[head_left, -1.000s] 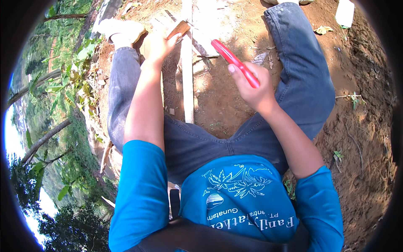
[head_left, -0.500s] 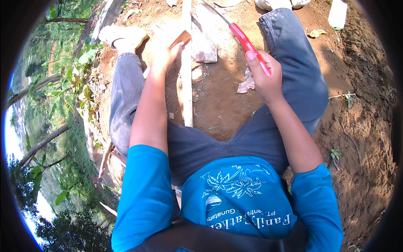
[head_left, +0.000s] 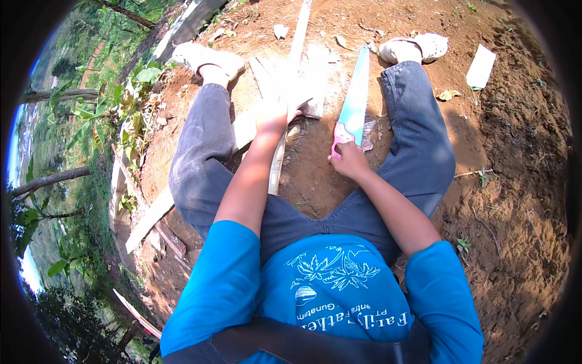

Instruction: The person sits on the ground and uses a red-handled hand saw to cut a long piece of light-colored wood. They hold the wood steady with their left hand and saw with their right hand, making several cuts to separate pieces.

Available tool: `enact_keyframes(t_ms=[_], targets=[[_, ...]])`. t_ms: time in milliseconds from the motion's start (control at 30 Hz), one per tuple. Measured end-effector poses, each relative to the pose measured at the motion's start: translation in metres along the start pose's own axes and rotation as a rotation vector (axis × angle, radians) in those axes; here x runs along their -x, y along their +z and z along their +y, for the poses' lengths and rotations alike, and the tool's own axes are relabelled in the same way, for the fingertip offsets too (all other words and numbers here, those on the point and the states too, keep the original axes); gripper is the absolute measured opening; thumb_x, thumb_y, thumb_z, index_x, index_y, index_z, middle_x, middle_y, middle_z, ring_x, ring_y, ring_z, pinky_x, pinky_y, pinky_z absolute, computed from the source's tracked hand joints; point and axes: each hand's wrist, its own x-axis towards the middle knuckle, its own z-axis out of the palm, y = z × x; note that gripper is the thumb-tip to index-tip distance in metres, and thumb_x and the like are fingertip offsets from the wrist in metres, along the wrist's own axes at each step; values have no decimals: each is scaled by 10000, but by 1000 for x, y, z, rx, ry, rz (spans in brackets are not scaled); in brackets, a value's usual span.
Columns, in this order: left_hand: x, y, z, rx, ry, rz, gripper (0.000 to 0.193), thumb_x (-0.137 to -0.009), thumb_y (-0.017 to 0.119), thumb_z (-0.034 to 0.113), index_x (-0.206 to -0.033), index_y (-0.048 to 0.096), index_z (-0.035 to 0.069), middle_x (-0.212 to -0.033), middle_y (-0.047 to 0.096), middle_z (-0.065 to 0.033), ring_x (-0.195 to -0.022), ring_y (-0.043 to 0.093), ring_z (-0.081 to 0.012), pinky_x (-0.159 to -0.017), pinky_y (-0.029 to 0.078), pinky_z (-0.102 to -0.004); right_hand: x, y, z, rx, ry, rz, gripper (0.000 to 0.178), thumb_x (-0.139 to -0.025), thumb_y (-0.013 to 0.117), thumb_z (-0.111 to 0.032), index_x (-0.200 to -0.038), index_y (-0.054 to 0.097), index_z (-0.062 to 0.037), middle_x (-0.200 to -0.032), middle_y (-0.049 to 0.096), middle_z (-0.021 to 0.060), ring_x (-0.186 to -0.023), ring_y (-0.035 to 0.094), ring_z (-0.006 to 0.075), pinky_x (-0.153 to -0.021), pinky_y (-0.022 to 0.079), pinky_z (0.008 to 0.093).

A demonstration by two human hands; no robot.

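My right hand is closed round the red-pink handle of a handsaw. Its blade points away from me, broad side up, just above the soil between my legs. My left hand lies over a long, narrow wooden strip that runs away from between my thighs. A short piece of wood sticks out from under that hand, with fingertips curled beneath it. Strong glare washes out the left fingers, so the exact grip is partly hidden. Flat boards lie under the strip.
My legs spread on either side of the wood. Pale offcuts and sticks lie beside my left knee, near green plants. A white flat piece rests on the soil at far right, by a dry leaf.
The saw has turned from edge-on to flat, and my right hand has come lower and slightly left. My left hand has moved right and nearer, with the short wood piece.
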Motion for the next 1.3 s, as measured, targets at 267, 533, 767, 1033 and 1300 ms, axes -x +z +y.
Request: enact_keyframes(t_ms=[267,533,767,1033,1300], targets=[[4,-26,-20,311,-81,-340,542,-873,742,340,-1310,604,50,-1260,656,-186,-1178,615,-375,-1004,496,-447,167,-208,-177,-880,-977,198,313,-891,762,-470,-797,659,-189,-901,573,-32,-878,533,142,-864,411,377],[11,-114,-77,380,-209,-808,599,-928,697,432,-1413,572,103,-1380,623,-183,-1272,597,-329,-1077,462,-394,203,-226,-214,-840,-1146,-11,228,-875,773,-426,-756,670,-262,-881,585,-104,-868,516,119,-908,361,391],[87,-226,-132,664,-554,29,510,-954,701,340,-1365,617,49,-1319,672,-152,-1204,645,-274,-999,514,-417,200,-218,-234,-827,-1134,-105,209,-876,770,-388,-732,671,-275,-865,597,-128,-861,501,109,-917,337,399],[333,-168,-224,175,-730,-188,513,-890,730,283,-1336,623,52,-1254,643,-261,-1261,574,-389,-1063,456,-455,190,-191,-252,-862,-1145,-216,204,-872,768,-341,-703,669,-287,-845,609,-152,-847,482,100,-921,311,408],[314,-94,-239,334,-793,-269,577,-851,753,302,-1354,604,62,-1254,639,-234,-1265,553,-404,-1077,444,-455,166,-188,-237,-912,-1055,-106,207,-816,807,-314,-686,654,-263,-849,623,-122,-814,481,105,-817,330,353]])
